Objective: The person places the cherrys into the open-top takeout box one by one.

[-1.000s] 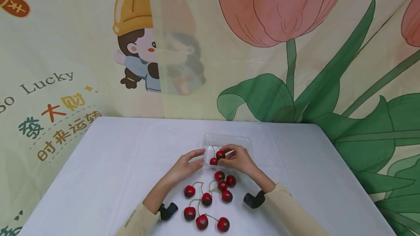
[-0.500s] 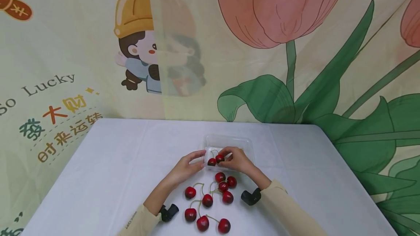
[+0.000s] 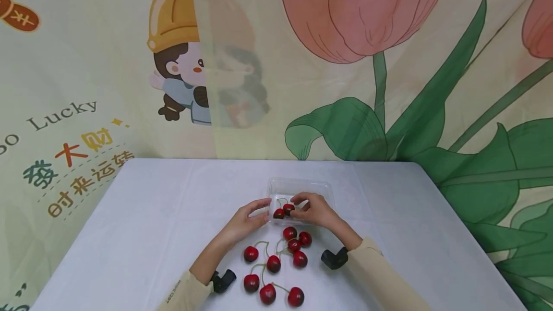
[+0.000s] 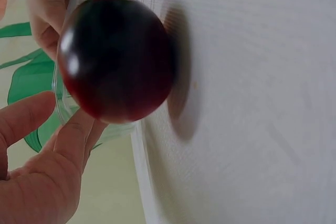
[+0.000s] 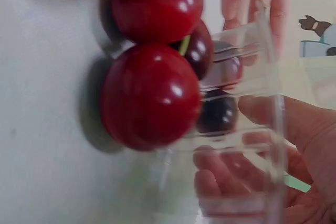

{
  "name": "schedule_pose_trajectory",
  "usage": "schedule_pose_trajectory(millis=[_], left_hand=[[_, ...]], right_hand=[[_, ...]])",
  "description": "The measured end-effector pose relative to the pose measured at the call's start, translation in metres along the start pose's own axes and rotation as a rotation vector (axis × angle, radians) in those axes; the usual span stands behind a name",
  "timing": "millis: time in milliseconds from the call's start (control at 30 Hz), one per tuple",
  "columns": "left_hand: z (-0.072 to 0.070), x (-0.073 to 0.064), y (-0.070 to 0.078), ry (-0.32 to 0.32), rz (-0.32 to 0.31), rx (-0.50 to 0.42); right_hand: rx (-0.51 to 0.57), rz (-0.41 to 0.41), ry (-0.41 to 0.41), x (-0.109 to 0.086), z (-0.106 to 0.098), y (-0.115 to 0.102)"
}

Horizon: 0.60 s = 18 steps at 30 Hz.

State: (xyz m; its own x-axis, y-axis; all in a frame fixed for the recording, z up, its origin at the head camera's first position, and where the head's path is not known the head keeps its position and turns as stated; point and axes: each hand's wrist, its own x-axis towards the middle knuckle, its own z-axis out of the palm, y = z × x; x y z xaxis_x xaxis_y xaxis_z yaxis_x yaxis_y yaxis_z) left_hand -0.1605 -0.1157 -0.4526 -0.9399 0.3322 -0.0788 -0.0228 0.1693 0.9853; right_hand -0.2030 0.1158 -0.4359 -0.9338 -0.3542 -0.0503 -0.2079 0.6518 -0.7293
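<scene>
A clear plastic box (image 3: 311, 187) stands near the far side of the table, with two red cherries inside. My left hand (image 3: 244, 222) touches the box's left end, thumb and fingers spread apart. My right hand (image 3: 316, 210) reaches into the box beside the right-hand cherry (image 3: 288, 209); the left-hand cherry (image 3: 279, 213) lies next to it. In the right wrist view the right thumb is close to a dark cherry (image 5: 216, 113), and the fingers look loose below it, seen through the plastic. Several more cherries with green stems, such as one cherry (image 3: 273, 264), lie in front of the box.
The table (image 3: 181, 234) has a white cover. Behind it hangs a printed backdrop (image 3: 250, 143) with flowers and a cartoon figure. In the left wrist view, one large cherry (image 4: 115, 61) hides part of the box. Black wrist cameras (image 3: 334, 258) sit on both wrists.
The right hand lowered a cherry to the box floor, and its fingers have since come slightly away from it. The left hand has stayed at the box's left end.
</scene>
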Motion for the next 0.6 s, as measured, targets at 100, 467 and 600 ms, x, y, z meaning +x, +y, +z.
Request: schedule_pose_trajectory(millis=[100, 467, 600], left_hand=[[0.0, 0.001, 0.0, 0.011, -0.008, 0.021], [0.0, 0.005, 0.0, 0.026, -0.015, 0.041], [0.0, 0.005, -0.001, 0.01, -0.012, 0.023]], right_hand=[[0.017, -0.067, 0.053, -0.008, -0.007, 0.0], [0.03, -0.229, 0.204, -0.048, -0.02, 0.006], [0.055, -0.276, 0.147, -0.071, -0.02, 0.007]])
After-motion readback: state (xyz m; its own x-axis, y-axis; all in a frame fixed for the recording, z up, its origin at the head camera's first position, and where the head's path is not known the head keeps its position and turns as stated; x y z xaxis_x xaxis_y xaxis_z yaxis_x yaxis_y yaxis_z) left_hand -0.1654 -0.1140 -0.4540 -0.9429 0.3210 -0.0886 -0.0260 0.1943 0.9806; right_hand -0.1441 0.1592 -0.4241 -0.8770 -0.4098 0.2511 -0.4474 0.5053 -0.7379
